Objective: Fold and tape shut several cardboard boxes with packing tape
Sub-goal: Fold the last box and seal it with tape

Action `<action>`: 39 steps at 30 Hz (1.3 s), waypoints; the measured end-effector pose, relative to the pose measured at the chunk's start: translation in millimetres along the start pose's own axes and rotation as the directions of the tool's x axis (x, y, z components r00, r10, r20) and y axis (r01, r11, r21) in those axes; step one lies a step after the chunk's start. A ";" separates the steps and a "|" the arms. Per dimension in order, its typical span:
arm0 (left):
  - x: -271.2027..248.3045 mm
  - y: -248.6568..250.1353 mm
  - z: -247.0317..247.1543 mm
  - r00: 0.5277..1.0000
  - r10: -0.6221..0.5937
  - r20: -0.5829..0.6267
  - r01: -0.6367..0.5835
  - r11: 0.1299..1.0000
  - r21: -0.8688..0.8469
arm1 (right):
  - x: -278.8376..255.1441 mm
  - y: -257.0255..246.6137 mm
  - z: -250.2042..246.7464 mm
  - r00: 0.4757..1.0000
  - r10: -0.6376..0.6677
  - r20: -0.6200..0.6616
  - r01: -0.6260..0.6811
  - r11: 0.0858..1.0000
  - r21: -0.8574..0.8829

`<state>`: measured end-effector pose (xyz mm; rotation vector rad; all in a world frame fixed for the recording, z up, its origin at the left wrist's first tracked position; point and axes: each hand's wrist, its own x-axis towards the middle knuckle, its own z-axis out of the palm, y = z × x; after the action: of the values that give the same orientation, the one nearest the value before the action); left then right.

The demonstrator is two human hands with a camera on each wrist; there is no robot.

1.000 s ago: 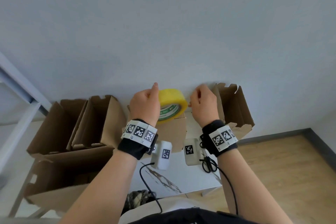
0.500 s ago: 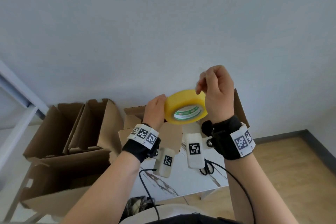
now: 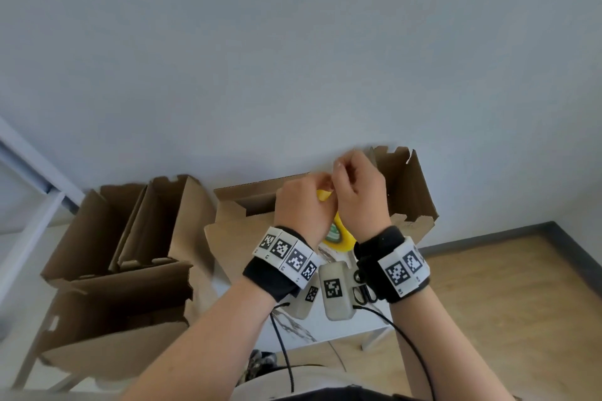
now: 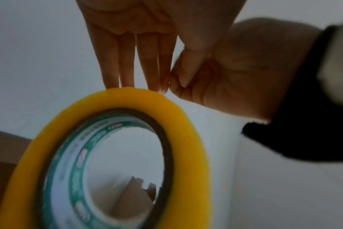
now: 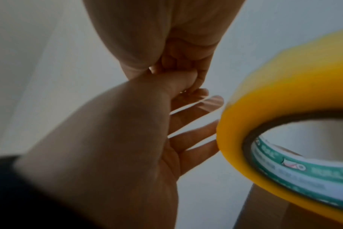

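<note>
The yellow packing tape roll (image 3: 338, 234) with its green-printed core hangs in the air between my two hands, mostly hidden in the head view. My left hand (image 3: 303, 202) has straight fingers (image 4: 127, 62) laid against the outer face of the roll (image 4: 186, 139) at its top rim. The right hand (image 3: 358, 192) is curled, and its thumb and fingers (image 4: 178, 77) pinch at that same rim beside my left index tip. I cannot see a loose tape strip. An open cardboard box (image 3: 247, 198) stands just behind the hands.
Another open box (image 3: 407, 192) stands right of the hands against the wall. Several more boxes (image 3: 156, 225) crowd the left, one lower (image 3: 123, 303). Black scissors (image 3: 365, 293) lie on the white table (image 3: 342, 325). Wood floor (image 3: 505, 303) lies to the right.
Both hands have dropped from their raised position and closed together. The roll, plainly visible half a second ago, is now mostly covered, and the right hand has shifted to pinch its rim.
</note>
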<state>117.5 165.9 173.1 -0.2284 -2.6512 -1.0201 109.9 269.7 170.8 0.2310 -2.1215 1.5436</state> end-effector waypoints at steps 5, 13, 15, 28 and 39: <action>-7.5 -10.6 5.9 0.997 -0.016 -0.073 0.016 1.000 -0.001 | -5.4 8.3 2.4 0.999 0.042 0.026 -0.042 0.999 0.006; -9.4 -28.1 11.0 0.951 -0.230 -0.206 0.174 0.950 -0.258 | -30.8 35.8 4.7 0.942 0.287 0.173 -0.301 0.951 0.064; -8.5 -32.7 11.3 0.933 -0.307 -0.190 0.227 0.908 -0.352 | -36.3 47.3 3.0 0.914 0.330 0.238 -0.343 0.939 0.016; -31.7 -28.0 -8.1 0.780 -0.603 -0.168 0.255 0.551 -0.794 | -10.4 57.9 -34.0 0.880 0.287 0.377 0.016 0.777 -0.629; -52.7 -99.9 -37.7 0.629 -0.777 -0.033 0.266 0.255 -0.929 | -6.5 66.6 -24.9 0.849 0.301 0.435 -0.319 0.947 -0.032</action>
<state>150.4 64.6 119.8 0.7849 -1.4222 -2.2544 95.0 314.6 117.3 0.2800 -2.5787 1.8617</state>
